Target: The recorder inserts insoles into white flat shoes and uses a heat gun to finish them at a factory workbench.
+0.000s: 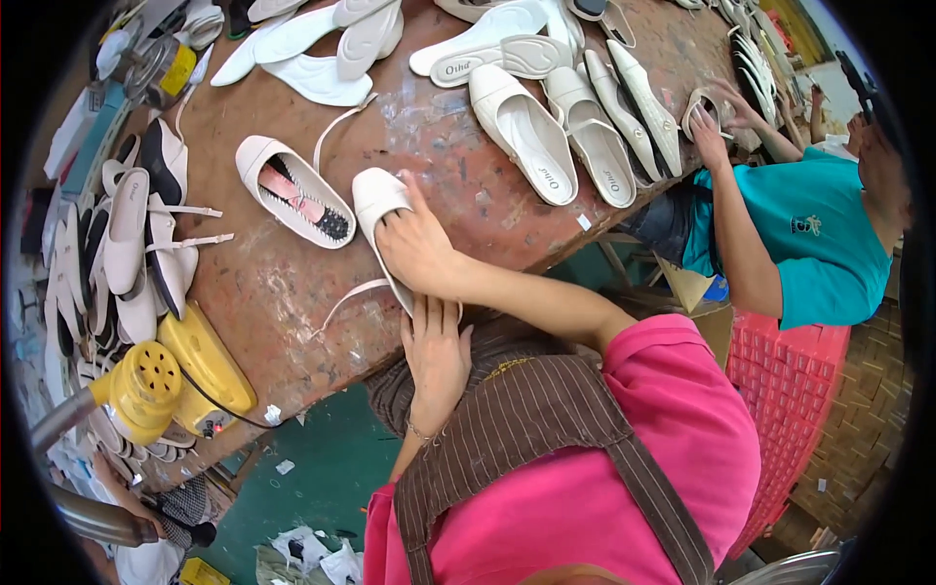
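Observation:
A white flat shoe (373,187) rests on the brown worktable at its near edge, toe pointing away from me. My right hand (417,244) grips it, with fingers inside the opening and one finger along the toe's outer side. At the heel end, my left hand (436,343) holds the back of the shoe, its fingers covering the heel. A thin white strap (348,300) trails from the shoe's left side across the table. Just left lies the matching shoe (255,156), its inside showing a pinkish lining and dark heel area, with a loose strap beyond it.
White insoles (322,78) lie at the back, and finished slip-on shoes (522,132) stand at the right. Shoes are piled at the left, near a yellow heater-like device (200,361) with a cord. A co-worker in teal (790,224) handles a shoe at the table's right end.

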`<state>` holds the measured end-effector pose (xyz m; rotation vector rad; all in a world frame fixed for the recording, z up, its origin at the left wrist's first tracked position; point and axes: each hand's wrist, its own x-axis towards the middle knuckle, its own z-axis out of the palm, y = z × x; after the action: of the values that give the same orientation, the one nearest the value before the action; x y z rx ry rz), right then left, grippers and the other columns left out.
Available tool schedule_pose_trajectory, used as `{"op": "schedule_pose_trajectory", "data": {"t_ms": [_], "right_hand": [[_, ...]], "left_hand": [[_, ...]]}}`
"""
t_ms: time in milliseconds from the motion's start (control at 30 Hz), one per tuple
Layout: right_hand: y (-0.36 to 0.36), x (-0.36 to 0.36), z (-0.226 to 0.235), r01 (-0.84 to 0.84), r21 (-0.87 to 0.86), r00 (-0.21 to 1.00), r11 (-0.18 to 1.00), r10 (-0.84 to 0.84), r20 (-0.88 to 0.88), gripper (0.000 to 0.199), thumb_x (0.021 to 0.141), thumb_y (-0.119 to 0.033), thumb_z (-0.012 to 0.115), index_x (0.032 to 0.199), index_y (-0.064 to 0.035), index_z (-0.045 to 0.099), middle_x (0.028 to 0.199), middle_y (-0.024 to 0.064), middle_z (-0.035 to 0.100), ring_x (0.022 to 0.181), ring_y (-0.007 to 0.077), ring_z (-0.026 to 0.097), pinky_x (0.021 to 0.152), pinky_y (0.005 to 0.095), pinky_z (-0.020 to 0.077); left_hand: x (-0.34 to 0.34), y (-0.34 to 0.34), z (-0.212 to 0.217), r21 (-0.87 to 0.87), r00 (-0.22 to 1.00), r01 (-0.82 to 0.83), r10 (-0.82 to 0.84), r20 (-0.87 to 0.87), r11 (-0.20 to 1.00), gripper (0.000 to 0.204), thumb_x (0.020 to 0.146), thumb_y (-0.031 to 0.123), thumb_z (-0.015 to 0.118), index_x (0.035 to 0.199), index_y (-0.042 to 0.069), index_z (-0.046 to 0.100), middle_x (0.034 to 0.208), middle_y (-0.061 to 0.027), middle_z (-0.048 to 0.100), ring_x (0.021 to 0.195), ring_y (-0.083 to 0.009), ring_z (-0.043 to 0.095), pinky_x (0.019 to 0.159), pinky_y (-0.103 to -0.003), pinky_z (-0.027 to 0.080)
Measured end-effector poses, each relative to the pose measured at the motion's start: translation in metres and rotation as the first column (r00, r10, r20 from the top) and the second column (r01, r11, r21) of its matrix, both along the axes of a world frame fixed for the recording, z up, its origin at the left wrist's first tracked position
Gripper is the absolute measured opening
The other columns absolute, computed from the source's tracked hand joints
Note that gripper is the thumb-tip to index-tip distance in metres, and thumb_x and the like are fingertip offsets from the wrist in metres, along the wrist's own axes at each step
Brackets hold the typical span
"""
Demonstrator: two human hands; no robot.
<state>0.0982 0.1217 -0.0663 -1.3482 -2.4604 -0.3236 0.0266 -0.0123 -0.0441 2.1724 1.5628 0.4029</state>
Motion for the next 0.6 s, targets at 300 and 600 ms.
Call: {"op": "schedule_pose_trajectory", "data": {"t_ms": [300,600], "right_hand": [[0.007,0.065,0.038,-0.42,-0.586,0.78,0.693,-0.054,-0.624,0.027,0.074,-0.001,0.059,0.099,-0.0006,0.069,0.097,0.0156,0.069,0.101,0.0321,0.065,0.111,0.0526,0.0334],[0.015,0.178,0.032,0.662,-0.202,0.68,0.722,-0.692,-0.242,0.028,0.077,-0.016,0.071,0.1,-0.0056,0.058,0.095,0.0141,0.061,0.087,0.0339,0.059,0.074,0.0461,0.0469]], "left_hand": [[-0.009,0.02,0.003,0.051,0.999,-0.044,0.042,0.032,0.998,0.048,0.083,0.024,0.071,0.122,0.0,0.059,0.137,-0.0215,0.048,0.133,-0.0362,0.039,0.108,-0.053,0.029],[0.007,0.063,0.019,0.036,0.978,-0.193,0.19,0.082,0.98,0.02,0.079,0.017,0.069,0.089,0.001,0.065,0.12,-0.0163,0.058,0.115,-0.0312,0.053,0.099,-0.047,0.038]]}}
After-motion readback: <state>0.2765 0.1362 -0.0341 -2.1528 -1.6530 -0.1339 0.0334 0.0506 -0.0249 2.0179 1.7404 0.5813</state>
